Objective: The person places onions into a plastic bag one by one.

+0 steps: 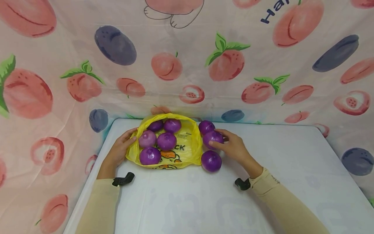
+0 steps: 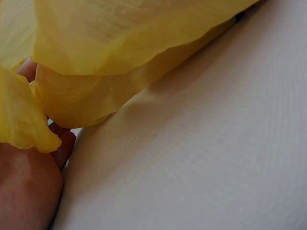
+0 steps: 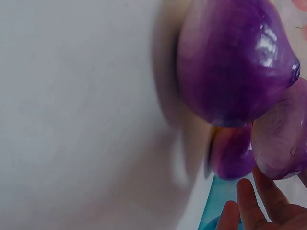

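A yellow plastic bag (image 1: 190, 143) lies with its mouth held wide, several shiny purple onions (image 1: 167, 141) inside it. My left hand (image 1: 120, 148) grips the bag's left rim, thumb over the edge; in the left wrist view the thin yellow plastic (image 2: 96, 96) covers part of the fingers. Just right of the bag, my right hand (image 1: 233, 146) holds a purple onion (image 1: 212, 139) between thumb and fingers. In the right wrist view this onion (image 3: 280, 141) is raised off the table surface. Another onion (image 1: 211, 161) sits in front of it, and one more (image 1: 206, 126) behind.
A white table (image 1: 187, 201) carries everything. Behind it hangs a fruit-printed cloth (image 1: 201, 65), meeting the table's back edge close behind the bag. A black device is strapped at each wrist, the left one (image 1: 124, 179) near the bag's front corner.
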`<state>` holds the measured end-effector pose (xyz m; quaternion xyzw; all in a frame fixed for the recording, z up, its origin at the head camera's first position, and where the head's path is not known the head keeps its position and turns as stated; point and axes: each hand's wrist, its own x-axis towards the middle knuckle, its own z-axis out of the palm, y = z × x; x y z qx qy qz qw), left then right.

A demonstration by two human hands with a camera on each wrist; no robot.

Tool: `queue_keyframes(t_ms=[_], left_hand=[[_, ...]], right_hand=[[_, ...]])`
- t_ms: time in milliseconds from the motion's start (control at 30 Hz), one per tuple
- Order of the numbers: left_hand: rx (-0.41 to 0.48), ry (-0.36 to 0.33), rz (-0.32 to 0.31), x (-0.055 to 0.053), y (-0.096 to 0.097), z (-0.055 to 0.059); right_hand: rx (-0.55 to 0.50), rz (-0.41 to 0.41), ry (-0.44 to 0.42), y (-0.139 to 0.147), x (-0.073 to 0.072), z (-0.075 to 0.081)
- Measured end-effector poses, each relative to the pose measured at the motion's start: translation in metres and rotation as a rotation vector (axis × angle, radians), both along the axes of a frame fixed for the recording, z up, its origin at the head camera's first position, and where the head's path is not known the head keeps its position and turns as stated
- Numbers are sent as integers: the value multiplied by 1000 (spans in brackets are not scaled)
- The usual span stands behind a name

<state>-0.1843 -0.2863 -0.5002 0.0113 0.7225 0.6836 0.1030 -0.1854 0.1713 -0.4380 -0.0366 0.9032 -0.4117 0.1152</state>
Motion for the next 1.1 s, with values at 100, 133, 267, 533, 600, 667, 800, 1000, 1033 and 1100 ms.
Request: queue_keyframes(t_ms=[100, 133, 267, 533, 600, 667, 800, 1000, 1033, 1100], left_hand=[[3, -4, -1, 0, 0, 1], [3, -6, 0, 0, 1, 0], [0, -7, -5, 0, 0, 1], [-2, -6, -2, 0, 1, 1], [-3, -1, -3, 0, 1, 1], [-3, 3, -3, 0, 1, 0], [-10, 6, 1, -1, 0, 0], [-17, -2, 3, -1, 0, -1], [-15, -4, 3, -1, 0, -1], [-9, -7, 2, -1, 0, -1]], right_hand=[[-7, -1, 3, -4, 1, 3], [-8, 1, 4, -6, 2, 4], [-11, 8, 8, -12, 3, 8], [-36, 24, 17, -25, 3, 16], [-55, 29, 26, -28, 4, 16], [-71, 32, 34, -30, 4, 16], [-102, 39, 50, -35, 4, 16], [-117, 42, 46, -46, 3, 18], [-115, 41, 44, -48, 3, 18], [-103, 48, 51, -52, 2, 19]])
